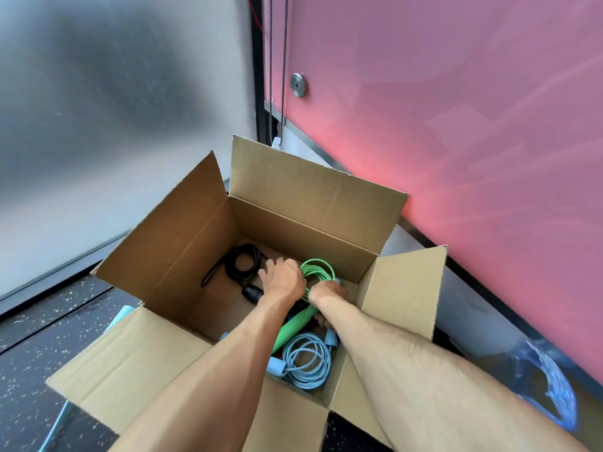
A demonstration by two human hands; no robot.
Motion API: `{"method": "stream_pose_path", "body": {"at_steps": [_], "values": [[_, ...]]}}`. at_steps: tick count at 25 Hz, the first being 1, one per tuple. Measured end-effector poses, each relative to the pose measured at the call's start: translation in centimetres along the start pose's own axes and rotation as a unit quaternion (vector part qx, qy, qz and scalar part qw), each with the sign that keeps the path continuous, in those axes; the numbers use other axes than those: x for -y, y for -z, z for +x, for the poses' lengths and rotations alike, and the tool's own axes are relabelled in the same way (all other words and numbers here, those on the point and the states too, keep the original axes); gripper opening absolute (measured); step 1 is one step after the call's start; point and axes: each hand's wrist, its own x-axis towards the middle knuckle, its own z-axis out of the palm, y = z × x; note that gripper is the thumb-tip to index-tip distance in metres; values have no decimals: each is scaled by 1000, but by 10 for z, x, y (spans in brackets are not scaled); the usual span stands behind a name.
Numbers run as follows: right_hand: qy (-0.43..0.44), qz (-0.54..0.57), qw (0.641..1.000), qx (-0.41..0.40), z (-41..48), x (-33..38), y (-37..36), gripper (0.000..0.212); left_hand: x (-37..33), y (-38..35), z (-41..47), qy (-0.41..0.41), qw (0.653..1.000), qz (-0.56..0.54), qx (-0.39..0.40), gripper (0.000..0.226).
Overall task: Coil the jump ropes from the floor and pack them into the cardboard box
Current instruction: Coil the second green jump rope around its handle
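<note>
Green cord sits right between the two hands: the green jump rope (318,272) is coiled in the far right part of the open cardboard box (182,243), and both bare forearms reach down into the box to it. The right hand (328,293) is on the near side of the coil, its fingers curled under and gripping the rope where the loops meet the green handle (290,329), which slants toward the camera between the two wrists. The left hand (282,278) lies against the coil's left edge, knuckles up and fingertips pointing to the far left. Its thumb is hidden, so I cannot tell whether it grips the loops or only rests on them. The hands are close together, with only the green cord between them.

Just beyond the left fingertips a black jump rope (243,264) lies coiled on the box bottom. A light blue jump rope (305,360) lies coiled in the near right corner, below the right forearm. Outside the box, a pale blue cord (55,419) runs over the dark speckled floor (32,353) at lower left.
</note>
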Motion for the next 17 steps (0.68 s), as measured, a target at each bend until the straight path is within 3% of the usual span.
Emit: {"method": "stream_pose_path", "body": {"at_steps": [4,9,13,17], "values": [[46,-49,998,-12,-16,-1,11,39,2,9,-3,3,998,-60,-25,32],[42,-9,998,-37,-66,1,32,46,13,39,-46,-11,996,-84,-35,35],[200,-104,974,-30,-155,-13,53,35,47,94,-126,-53,991,-85,-90,24],[374,-202,905,-24,-253,-25,41,30,118,140,-236,-97,974,-40,-201,25]]}}
